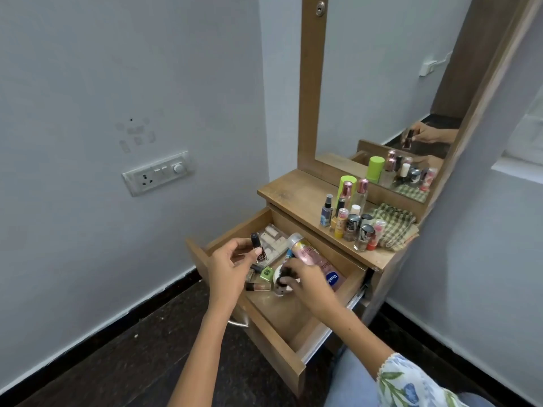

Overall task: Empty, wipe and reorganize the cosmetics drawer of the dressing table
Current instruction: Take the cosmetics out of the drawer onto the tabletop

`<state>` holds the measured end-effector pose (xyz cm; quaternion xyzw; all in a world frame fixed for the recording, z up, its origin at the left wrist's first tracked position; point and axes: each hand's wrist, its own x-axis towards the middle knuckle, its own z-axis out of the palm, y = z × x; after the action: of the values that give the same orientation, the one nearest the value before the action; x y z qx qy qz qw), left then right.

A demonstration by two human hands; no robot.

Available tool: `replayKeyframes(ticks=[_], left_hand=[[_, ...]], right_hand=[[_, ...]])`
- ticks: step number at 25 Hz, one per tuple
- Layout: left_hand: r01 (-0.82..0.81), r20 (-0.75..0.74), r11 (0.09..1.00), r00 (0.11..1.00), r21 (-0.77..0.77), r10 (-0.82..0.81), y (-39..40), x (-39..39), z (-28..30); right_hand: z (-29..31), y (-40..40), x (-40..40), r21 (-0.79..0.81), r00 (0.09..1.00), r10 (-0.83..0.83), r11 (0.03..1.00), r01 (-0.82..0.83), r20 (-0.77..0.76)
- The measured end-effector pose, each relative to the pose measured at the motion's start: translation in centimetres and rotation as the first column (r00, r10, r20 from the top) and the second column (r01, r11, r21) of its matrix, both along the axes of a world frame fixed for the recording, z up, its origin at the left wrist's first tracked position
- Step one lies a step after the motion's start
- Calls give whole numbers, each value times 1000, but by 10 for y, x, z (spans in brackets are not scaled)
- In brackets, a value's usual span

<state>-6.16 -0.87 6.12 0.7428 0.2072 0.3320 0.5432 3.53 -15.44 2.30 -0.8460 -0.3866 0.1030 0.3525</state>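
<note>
The wooden drawer (264,330) of the dressing table is pulled open. My left hand (227,267) holds a dark nail polish bottle (258,248) upright above the drawer's left side. My right hand (305,279) reaches into the drawer and closes around a small dark-capped bottle (283,282) beside a white jar (277,276). Inside lie a pink spray can (305,249), a Vaseline lotion bottle (332,277), a clear box of pale items (273,240), a green-capped bottle (266,273) and a brown polish bottle (258,287).
On the table top (293,195) stand several bottles and polishes (349,218) next to a folded checked cloth (393,227). A mirror (382,83) rises behind. A switch panel (157,171) is on the left wall. The floor is dark.
</note>
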Motion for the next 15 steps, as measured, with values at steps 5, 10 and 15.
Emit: replayKeyframes(ticks=[5, 10, 15], left_hand=[[82, 8, 995, 997, 52, -83, -51, 25, 2], [195, -28, 980, 981, 43, -194, -101, 50, 2], [192, -29, 981, 981, 28, -191, -123, 69, 2]], right_hand=[[43, -88, 18, 228, 920, -385, 905, 359, 80], [57, -124, 37, 261, 796, -597, 788, 558, 100], [49, -115, 46, 266, 760, -640, 756, 598, 112]])
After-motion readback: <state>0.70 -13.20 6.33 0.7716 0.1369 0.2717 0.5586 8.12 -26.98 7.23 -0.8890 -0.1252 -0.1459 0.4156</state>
